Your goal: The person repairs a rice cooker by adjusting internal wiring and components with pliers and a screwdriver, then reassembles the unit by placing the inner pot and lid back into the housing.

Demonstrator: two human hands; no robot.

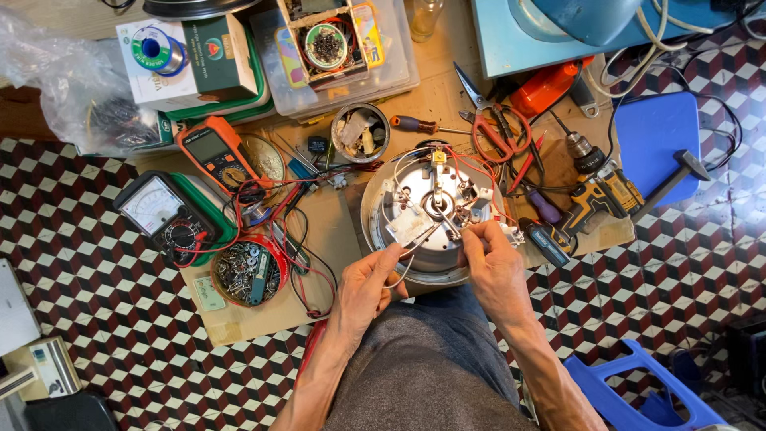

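Hands meet over an upturned round metal appliance base [415,263] that sits on a brown work board [335,231] laid on a checkered tile floor [104,271]. From the head view, the left hand [365,286] is closed in a pinch on thin metal tweezers [419,237], whose tips reach toward the wired parts at the middle of the base. The right hand [491,267] has its fingers curled narrow on a small part at the base's right inner edge; what exactly it grips is too small to tell. Red and white wires [471,172] loop across the base.

Left of the base lie a round red tin of screws [249,271], an analog meter [159,209] and an orange digital multimeter [214,152], with red and black leads tangled between them. Just above the base stands a small tin of odd parts [359,132]. To the right lie red-handled pliers [499,132], a cordless drill [602,187] and a hammer [678,175] resting on a blue stool [654,132].
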